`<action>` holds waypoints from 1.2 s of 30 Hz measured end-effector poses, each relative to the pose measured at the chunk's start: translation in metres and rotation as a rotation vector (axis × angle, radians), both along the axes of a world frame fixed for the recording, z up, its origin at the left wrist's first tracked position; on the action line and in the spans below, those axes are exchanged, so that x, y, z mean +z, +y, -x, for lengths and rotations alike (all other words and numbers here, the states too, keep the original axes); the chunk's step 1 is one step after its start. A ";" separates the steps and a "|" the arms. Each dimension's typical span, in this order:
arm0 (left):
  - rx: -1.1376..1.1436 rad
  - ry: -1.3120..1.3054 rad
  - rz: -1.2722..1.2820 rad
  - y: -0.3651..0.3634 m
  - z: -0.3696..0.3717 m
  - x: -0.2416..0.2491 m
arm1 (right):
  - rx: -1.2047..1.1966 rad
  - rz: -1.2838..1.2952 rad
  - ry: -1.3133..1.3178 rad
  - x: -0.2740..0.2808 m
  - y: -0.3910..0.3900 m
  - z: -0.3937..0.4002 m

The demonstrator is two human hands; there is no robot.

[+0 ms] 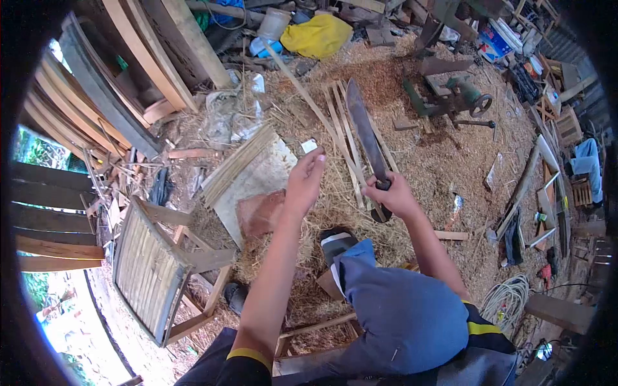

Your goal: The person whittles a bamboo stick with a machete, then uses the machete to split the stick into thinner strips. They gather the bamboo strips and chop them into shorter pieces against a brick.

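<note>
My right hand (394, 195) grips the dark handle of a machete (367, 132), its long blade pointing up and away from me. A long thin wooden strip (309, 100) slants down from the upper left, its near end overlapping my right fingers and the handle in this view. To the left, my left hand (306, 181) is raised with its fingers curled and the thumb pressed to them; I cannot tell whether anything small is between them. Several pale strips (344, 132) lie on the ground behind the blade. My bent knee (412, 318) is just below my right forearm.
A bamboo-slatted wooden frame (151, 270) stands at left, near a pale board (248, 170) on the shavings. Timber planks (148, 55) lean at upper left. A green machine with a handwheel (450, 96) sits at upper right. Coiled cable (505, 299) lies at lower right.
</note>
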State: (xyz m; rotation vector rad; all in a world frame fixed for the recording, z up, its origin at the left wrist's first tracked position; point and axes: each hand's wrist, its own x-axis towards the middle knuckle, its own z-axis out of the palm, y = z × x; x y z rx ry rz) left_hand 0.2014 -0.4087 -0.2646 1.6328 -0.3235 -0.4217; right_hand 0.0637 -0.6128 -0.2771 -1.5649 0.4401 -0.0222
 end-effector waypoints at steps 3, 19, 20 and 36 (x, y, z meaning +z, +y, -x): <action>0.004 0.043 0.078 -0.008 0.005 0.010 | 0.050 0.077 -0.004 0.005 0.006 0.002; 0.316 0.123 0.288 0.038 -0.015 0.051 | -0.004 0.269 0.019 0.006 0.011 -0.005; 0.342 0.121 0.298 0.047 -0.018 0.057 | -0.038 0.269 0.046 0.007 0.007 -0.003; 0.477 0.174 0.655 0.121 0.014 0.143 | -0.116 -0.159 -0.145 0.114 0.032 0.010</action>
